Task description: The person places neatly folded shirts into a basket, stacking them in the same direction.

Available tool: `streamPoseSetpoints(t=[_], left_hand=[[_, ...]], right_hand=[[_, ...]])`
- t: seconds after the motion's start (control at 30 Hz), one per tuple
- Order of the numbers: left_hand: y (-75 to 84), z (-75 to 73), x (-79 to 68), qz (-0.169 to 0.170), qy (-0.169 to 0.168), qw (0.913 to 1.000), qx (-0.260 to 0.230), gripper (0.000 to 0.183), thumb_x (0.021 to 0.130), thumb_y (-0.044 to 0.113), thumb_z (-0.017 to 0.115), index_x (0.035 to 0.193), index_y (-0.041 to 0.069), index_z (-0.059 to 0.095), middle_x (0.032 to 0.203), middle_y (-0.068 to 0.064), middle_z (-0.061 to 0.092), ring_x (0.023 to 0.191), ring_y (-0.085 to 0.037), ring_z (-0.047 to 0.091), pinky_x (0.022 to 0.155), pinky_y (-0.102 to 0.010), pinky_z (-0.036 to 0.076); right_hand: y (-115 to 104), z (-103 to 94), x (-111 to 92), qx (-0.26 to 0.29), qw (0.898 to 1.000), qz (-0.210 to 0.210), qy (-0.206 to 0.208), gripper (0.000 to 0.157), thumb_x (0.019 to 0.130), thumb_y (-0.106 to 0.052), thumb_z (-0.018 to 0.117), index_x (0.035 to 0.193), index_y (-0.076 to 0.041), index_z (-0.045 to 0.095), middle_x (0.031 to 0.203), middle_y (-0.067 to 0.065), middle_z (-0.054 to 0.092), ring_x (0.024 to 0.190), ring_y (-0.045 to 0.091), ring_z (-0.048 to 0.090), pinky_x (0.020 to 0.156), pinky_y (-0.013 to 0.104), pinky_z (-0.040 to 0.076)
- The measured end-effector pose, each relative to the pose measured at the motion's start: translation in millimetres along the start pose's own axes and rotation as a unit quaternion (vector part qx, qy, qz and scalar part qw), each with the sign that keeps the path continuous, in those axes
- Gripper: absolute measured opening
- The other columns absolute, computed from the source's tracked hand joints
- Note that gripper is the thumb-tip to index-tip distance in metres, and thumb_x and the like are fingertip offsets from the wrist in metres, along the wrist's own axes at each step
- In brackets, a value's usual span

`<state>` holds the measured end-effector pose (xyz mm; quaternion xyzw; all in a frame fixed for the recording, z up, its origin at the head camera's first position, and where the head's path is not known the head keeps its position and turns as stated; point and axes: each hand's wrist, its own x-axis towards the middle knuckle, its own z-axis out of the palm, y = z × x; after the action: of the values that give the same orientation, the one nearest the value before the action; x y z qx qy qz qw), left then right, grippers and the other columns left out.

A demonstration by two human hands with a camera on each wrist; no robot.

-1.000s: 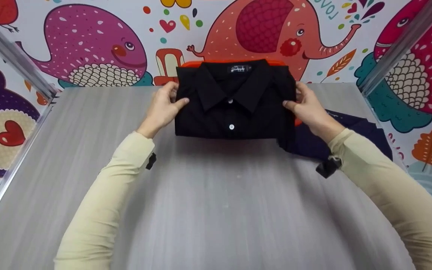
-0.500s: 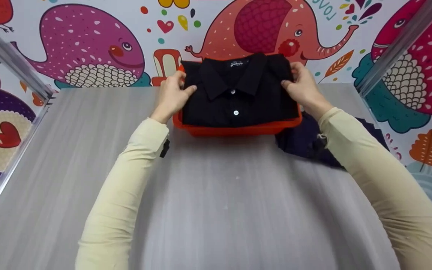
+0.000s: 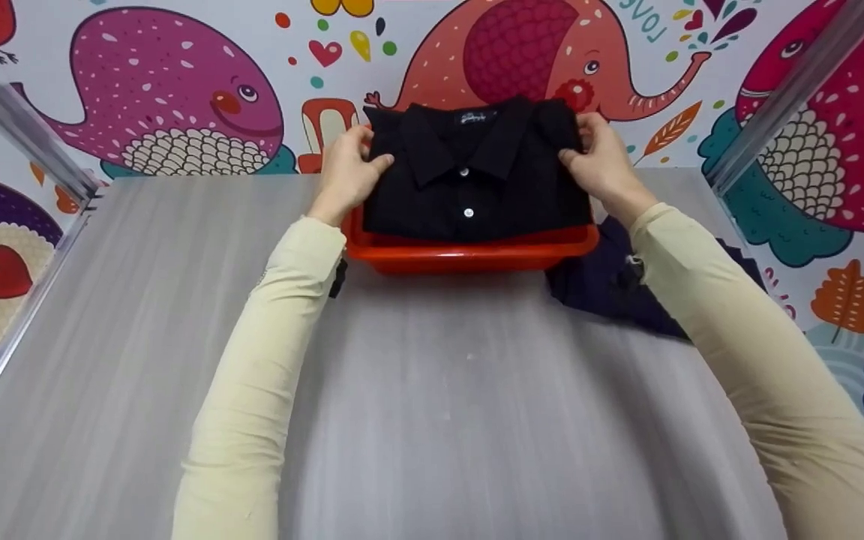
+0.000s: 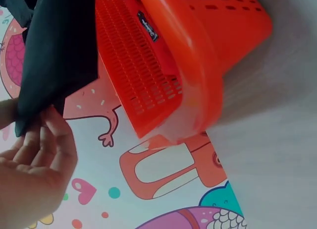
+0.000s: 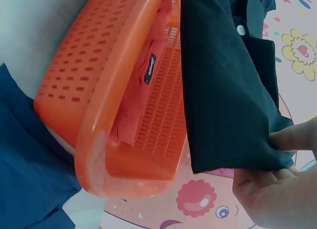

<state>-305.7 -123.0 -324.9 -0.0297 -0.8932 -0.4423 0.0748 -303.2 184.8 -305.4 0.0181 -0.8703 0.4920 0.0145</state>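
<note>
A folded black collared shirt with white buttons is held above an orange-red basket at the back of the table. My left hand pinches the shirt's left side, thumb in front and fingers behind. On the opposite side my right hand grips it in the same way. Both wrist views show a gap between the black shirt and the perforated basket. Inside the basket lies a red folded garment with a dark label; the shirt hides it from the head view.
A dark navy folded garment lies right of the basket, partly under my right forearm. Behind the table stands a wall printed with cartoon animals. Metal posts rise at the back corners.
Both hands have carried the black shirt farther back and up in the head view. The basket's front, covered by the shirt a second ago, now shows below it. Both grips stay the same.
</note>
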Motion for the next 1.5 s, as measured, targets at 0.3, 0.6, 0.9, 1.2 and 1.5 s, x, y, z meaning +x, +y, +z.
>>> streamPoseSetpoints(t=[0.3,0.6,0.9,1.2,1.5], left_hand=[[-6.6,3.3,-0.3,-0.019,-0.052,0.9963,0.066,0.036,0.097,0.014,0.059,0.128,-0.003,0.057,0.118,-0.017,0.060,0.103,-0.026,0.055,0.092,-0.036,0.045],[-17.5,-7.3,-6.0,0.007,-0.093,0.9913,0.093,0.028,0.096,0.008,0.055,0.118,-0.006,0.064,0.114,-0.021,0.063,0.101,-0.032,0.057,0.091,-0.041,0.048],[-29.7,-12.0,-18.4,0.021,-0.105,0.9902,0.089,0.026,0.093,0.005,0.054,0.113,-0.007,0.066,0.107,-0.022,0.065,0.095,-0.033,0.059,0.086,-0.043,0.050],[-31.9,-16.9,-30.0,0.022,-0.100,0.9925,0.067,0.024,0.094,0.005,0.054,0.111,-0.007,0.067,0.102,-0.021,0.065,0.089,-0.031,0.057,0.082,-0.041,0.050],[-19.0,-7.8,-45.5,0.067,-0.126,0.9872,0.071,0.021,0.094,0.006,0.056,0.108,-0.004,0.068,0.099,-0.017,0.066,0.086,-0.029,0.058,0.081,-0.039,0.051]], right_hand=[[14.3,2.3,5.3,-0.083,0.996,-0.010,-0.015,0.041,0.098,-0.008,0.048,0.138,0.002,0.043,0.134,0.020,0.050,0.122,0.031,0.047,0.102,0.040,0.039],[28.3,3.5,1.2,-0.103,0.994,-0.026,-0.037,0.034,0.096,-0.004,0.046,0.128,0.005,0.049,0.124,0.021,0.053,0.114,0.035,0.050,0.100,0.044,0.040],[51.8,8.9,-5.7,-0.088,0.994,-0.066,-0.028,0.029,0.094,0.000,0.046,0.120,0.009,0.053,0.115,0.025,0.056,0.104,0.035,0.052,0.096,0.044,0.041],[77.3,4.0,-18.4,-0.069,0.994,-0.087,0.017,0.026,0.089,0.003,0.046,0.113,0.008,0.055,0.107,0.020,0.058,0.099,0.029,0.054,0.085,0.035,0.044],[95.0,-6.3,-34.5,-0.081,0.994,-0.067,0.032,0.025,0.091,0.002,0.046,0.113,0.007,0.056,0.104,0.018,0.061,0.092,0.023,0.054,0.076,0.024,0.041]])
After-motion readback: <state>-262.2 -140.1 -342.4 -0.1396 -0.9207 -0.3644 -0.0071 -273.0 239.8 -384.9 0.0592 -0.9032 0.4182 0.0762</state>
